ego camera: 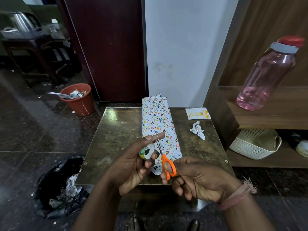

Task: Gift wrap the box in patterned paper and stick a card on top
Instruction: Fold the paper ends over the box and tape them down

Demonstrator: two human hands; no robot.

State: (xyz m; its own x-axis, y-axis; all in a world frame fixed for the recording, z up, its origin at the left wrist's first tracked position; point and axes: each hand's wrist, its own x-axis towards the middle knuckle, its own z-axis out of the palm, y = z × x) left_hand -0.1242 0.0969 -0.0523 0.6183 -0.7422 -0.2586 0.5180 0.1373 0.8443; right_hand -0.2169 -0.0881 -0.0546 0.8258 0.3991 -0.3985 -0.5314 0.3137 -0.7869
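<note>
Dark, glossy and mottled, the low table [116, 139] carries the work, with a wooden shelf unit [266, 117] just to its right; on that shelf stands a pink bottle [266, 75] with a red cap, and below it sits a white woven basket [253, 145]; a black bag [58, 185] stuffed with paper scraps lies on the floor at the table's left, an orange bin [78, 100] farther back; the box [158, 127], already covered in patterned paper, lies lengthwise down the table's middle; the left hand [133, 169] holds a roll of tape [147, 151] over the box's near end, its forefinger stretched out; the right hand [196, 179] grips orange-handled scissors [165, 159], blades pointing at that forefinger; the card [198, 113] lies at the far right corner, a crumpled paper offcut [198, 130] near it.
</note>
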